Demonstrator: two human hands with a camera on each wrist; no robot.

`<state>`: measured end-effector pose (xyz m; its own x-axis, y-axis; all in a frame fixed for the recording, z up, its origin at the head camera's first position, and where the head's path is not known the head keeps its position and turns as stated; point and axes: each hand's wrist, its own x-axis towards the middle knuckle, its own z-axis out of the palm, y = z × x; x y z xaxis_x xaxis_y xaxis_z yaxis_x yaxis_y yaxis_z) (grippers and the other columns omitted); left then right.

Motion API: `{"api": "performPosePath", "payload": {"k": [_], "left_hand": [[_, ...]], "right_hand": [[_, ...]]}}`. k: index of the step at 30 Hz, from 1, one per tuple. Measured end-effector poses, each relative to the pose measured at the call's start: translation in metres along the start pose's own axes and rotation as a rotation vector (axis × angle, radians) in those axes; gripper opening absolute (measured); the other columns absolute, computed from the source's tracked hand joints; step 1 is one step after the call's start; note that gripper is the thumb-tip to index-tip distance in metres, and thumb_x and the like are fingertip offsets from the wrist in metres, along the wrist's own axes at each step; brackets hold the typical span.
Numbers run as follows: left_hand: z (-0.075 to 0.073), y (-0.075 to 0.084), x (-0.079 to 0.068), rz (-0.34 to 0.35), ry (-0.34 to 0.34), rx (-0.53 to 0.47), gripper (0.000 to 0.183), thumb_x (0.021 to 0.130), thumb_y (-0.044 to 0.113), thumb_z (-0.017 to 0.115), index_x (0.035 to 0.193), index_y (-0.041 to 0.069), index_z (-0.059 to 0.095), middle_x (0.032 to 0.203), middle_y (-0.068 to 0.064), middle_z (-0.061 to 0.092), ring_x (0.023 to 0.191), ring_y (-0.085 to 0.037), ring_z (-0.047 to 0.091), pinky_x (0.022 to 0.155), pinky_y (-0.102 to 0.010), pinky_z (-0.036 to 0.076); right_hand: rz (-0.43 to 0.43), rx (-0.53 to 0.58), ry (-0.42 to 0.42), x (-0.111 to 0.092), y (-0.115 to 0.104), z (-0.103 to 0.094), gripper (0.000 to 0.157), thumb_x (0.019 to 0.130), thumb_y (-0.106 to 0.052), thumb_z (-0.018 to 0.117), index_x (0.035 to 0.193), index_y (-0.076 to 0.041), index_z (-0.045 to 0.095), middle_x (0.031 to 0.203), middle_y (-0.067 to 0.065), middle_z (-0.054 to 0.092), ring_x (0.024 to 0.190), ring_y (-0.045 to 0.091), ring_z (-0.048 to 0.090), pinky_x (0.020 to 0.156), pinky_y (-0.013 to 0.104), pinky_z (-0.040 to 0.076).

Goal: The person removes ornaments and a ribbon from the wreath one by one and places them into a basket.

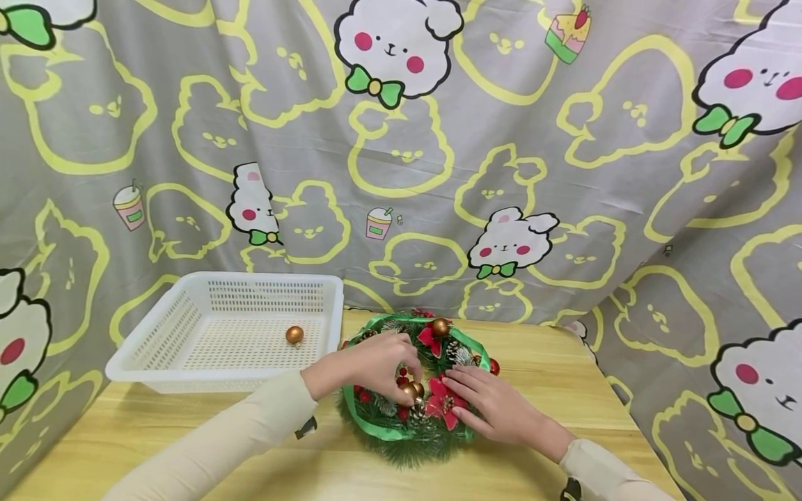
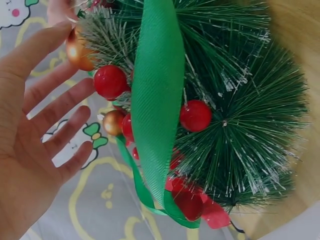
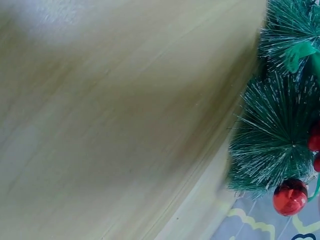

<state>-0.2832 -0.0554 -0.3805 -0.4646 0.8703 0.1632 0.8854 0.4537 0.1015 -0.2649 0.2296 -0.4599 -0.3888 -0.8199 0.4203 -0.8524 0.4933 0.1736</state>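
A green pine wreath [image 1: 401, 452] lies on the table, trimmed with green ribbon [image 2: 157, 95], red berries [image 2: 110, 81], pine cones and red poinsettias. At its inner left side my left hand [image 1: 379, 365] pinches a gold Christmas ball [image 1: 409, 392] among the berries and needles. The left wrist view has my thumb against that ball [image 2: 79, 50], the other fingers partly spread behind. My right hand [image 1: 498, 407] rests on the wreath's right side, fingers extended beside a red poinsettia [image 1: 443, 402]. In the right wrist view the hand is out of sight; only wreath needles [image 3: 280, 125] and table show.
A white perforated plastic basket [image 1: 335, 313] stands left of the wreath, with one gold ball [image 1: 294, 335] inside. Another gold ball [image 1: 441, 327] sits at the wreath's far side. Patterned grey curtain [image 1: 413, 160] encloses the wooden table [image 1: 551, 362] at the back and sides.
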Motion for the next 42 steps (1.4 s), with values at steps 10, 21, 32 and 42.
{"api": "performPosePath", "payload": {"k": [10,21,32,42], "left_hand": [[0.0012,-0.0002,-0.0004,0.007,-0.003,0.038,0.024,0.073,0.052,0.073,0.086,0.032,0.071,0.088,0.017,0.064,0.087,-0.004,0.048,0.081,-0.029,0.042],[-0.0003,0.0017,-0.0006,0.006,-0.006,0.048,0.024,0.073,0.052,0.073,0.086,0.032,0.071,0.088,0.017,0.064,0.086,-0.004,0.048,0.08,-0.028,0.042],[0.0009,0.0018,-0.0007,-0.013,-0.022,0.036,0.027,0.071,0.053,0.074,0.087,0.032,0.07,0.087,0.02,0.062,0.087,-0.002,0.047,0.079,-0.027,0.04],[0.0035,0.0018,-0.0022,-0.023,-0.035,0.013,0.029,0.068,0.051,0.077,0.087,0.032,0.068,0.077,0.018,0.059,0.076,-0.002,0.042,0.07,-0.022,0.032]], "right_hand": [[0.001,0.025,0.024,-0.0001,-0.0007,-0.0029,0.05,0.089,-0.037,0.059,0.133,-0.014,0.054,0.132,0.007,0.056,0.125,0.028,0.049,0.099,0.048,0.041],[-0.005,0.012,0.063,-0.001,-0.0023,-0.0017,0.049,0.088,-0.04,0.06,0.13,-0.014,0.057,0.126,0.006,0.058,0.122,0.027,0.051,0.098,0.047,0.042],[-0.013,0.021,0.074,-0.0004,-0.0005,0.0001,0.049,0.088,-0.039,0.06,0.129,-0.013,0.057,0.125,0.007,0.059,0.121,0.027,0.051,0.098,0.047,0.042],[-0.031,0.013,0.084,-0.0011,-0.0002,0.0014,0.048,0.088,-0.04,0.059,0.127,-0.012,0.059,0.122,0.01,0.06,0.119,0.027,0.052,0.097,0.046,0.043]]}}
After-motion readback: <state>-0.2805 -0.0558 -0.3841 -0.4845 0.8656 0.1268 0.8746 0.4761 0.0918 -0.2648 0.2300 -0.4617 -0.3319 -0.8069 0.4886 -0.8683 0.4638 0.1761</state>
